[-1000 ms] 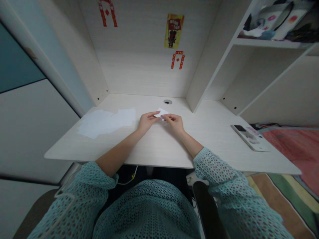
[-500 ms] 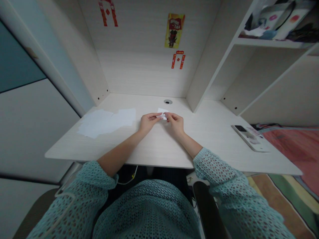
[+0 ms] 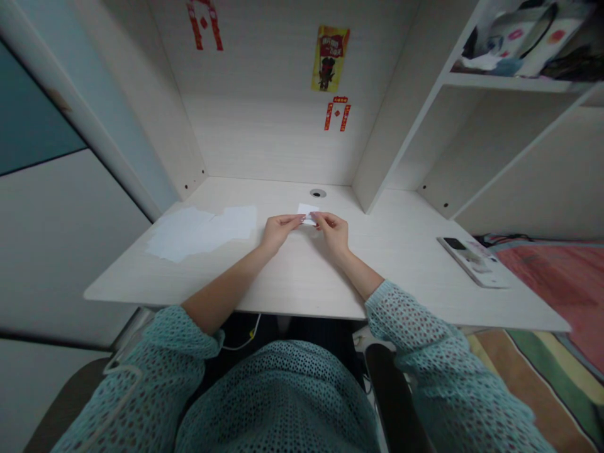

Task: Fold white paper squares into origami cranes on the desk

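We cannot read any fold or mark on the paper (image 3: 307,210), and its near edge hides behind our fingertips. Our left hand (image 3: 278,230) and right hand (image 3: 334,234) meet knuckles-up over the bench (image 3: 302,283), fingers pinching the paper between them. Sheets (image 3: 202,229) lie well left of the fingers.

near edge of the small white paper slip (image 3: 307,212) is hidden behind the fingertips of the left hand (image 3: 277,230) and right hand (image 3: 333,234), both pinching it (folded or flat: can't tell). print on the yellow and red wall poster (image 3: 329,58) too small to read. red paper cutout (image 3: 204,24) and cluttered shelf items (image 3: 519,38) cut off by top edge. flat white device (image 3: 473,259) on the pale wooden desk (image 3: 302,283): markings unclear.
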A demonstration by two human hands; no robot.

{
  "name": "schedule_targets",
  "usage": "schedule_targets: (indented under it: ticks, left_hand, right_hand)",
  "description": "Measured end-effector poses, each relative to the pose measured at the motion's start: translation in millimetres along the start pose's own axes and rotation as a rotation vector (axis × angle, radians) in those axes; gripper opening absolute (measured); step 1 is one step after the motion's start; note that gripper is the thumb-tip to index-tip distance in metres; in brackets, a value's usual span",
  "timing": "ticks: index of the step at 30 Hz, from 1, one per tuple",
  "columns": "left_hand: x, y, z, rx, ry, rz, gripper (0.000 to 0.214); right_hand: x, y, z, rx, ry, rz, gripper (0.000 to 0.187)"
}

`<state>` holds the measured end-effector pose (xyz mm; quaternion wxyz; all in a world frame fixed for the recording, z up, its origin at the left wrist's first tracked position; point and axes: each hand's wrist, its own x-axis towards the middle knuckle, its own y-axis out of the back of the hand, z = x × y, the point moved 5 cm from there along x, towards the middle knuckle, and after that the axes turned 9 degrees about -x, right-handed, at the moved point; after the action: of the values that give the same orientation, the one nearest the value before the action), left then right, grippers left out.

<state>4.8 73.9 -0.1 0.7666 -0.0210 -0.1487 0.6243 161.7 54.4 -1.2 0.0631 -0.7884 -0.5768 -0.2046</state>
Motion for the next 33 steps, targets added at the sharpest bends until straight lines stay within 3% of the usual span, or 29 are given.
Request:
schedule_targets:
  ticks: [6,11,27,33]
  left_hand:
    - [-2.2,0.0,10.1,0.016,-0.075,0.035,0.025]
    - [-2.7,-1.6,7.2,-0.017,-0.077,0.030,0.029]
    - [-0.6,-0.7,1.4,-0.064,-0.079,0.042,0.034]
    - [0.7,-0.5,-2.4,-0.107,-0.059,0.038,0.032]
  right_hand:
    - [3.3,-1.3,-2.0,0.077,0.014,-0.139,0.025]
    - [1.6,1.7,-2.5,0.037,-0.007,-0.049,0.023]
    - [0.1,0.8,-4.6,0.043,0.020,-0.022,0.027]
    - [-0.4,0.9,-1.6,0.076,-0.042,0.024,0.026]
